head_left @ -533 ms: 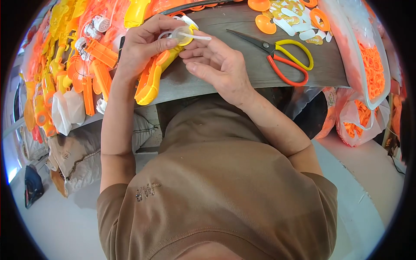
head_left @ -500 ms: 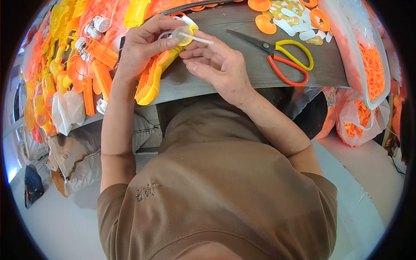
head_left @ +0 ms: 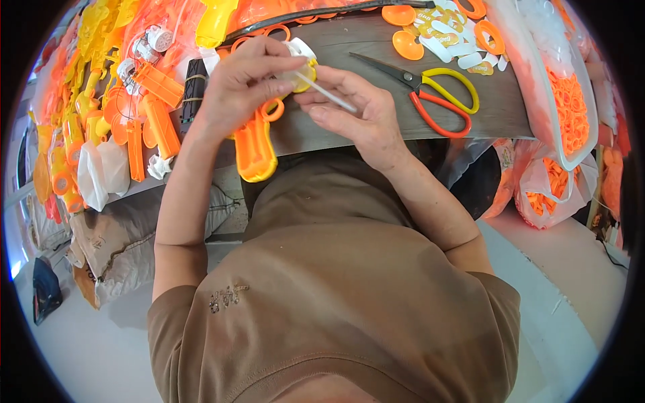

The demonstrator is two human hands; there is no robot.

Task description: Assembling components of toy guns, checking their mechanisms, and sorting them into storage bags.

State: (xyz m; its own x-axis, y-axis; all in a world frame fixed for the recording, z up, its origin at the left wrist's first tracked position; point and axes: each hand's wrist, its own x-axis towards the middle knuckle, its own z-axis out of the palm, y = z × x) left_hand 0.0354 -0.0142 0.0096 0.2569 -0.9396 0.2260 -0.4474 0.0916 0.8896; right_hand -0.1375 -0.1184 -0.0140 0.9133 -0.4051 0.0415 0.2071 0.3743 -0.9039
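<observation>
An orange-and-yellow toy gun [head_left: 256,151] hangs between my hands over the table's front edge, handle toward me. My left hand [head_left: 245,84] is closed round its upper part, thumb and forefinger at a clear round piece [head_left: 295,79] inside the yellow front rim. From that piece a thin white tube [head_left: 332,97] sticks out toward my right palm. My right hand [head_left: 363,114] has curled fingers against the rim from the right, its thumb below the tube. An orange ring-shaped trigger [head_left: 272,110] shows under my left thumb. The gun's far side is hidden by my left hand.
Scissors [head_left: 423,91] with one yellow and one red handle lie to the right. Beyond are orange discs [head_left: 407,46] and white and gold labels [head_left: 449,33]. A clear tub [head_left: 563,144] holds small orange rings. Orange and yellow parts [head_left: 158,84] and a black strapped block [head_left: 194,93] lie left.
The toy gun has swung so its handle points more straight toward me and lies farther right. Both hands have shifted slightly right. The white tube now slants down toward my right palm.
</observation>
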